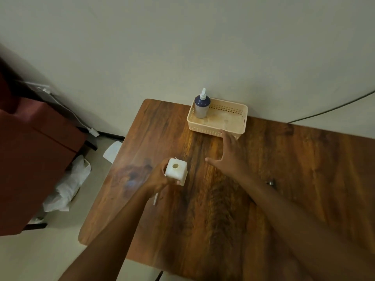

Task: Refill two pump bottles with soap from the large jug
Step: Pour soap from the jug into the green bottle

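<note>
Currently: left hand (pixel 157 177) clamped on square white plastic bottle (pixel 176 171), mid-table (pixel 284 169); right hand (pixel 229 155) splayed, empty, near perforated basket (pixel 218 129), far edge.

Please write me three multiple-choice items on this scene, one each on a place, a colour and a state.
1. Where does the pump bottle stand?
A. in the basket's left corner
B. on the bare table
C. on the floor

2. What colour is the pump bottle's upper part?
A. red
B. dark blue
C. green

3. What state is the white square bottle in?
A. capped
B. lying on its side
C. open on top, held by the left hand

Answers:
1 A, it stands inside the basket wall.
2 B, navy shows below the white pump.
3 C, a round hole shows.
</note>
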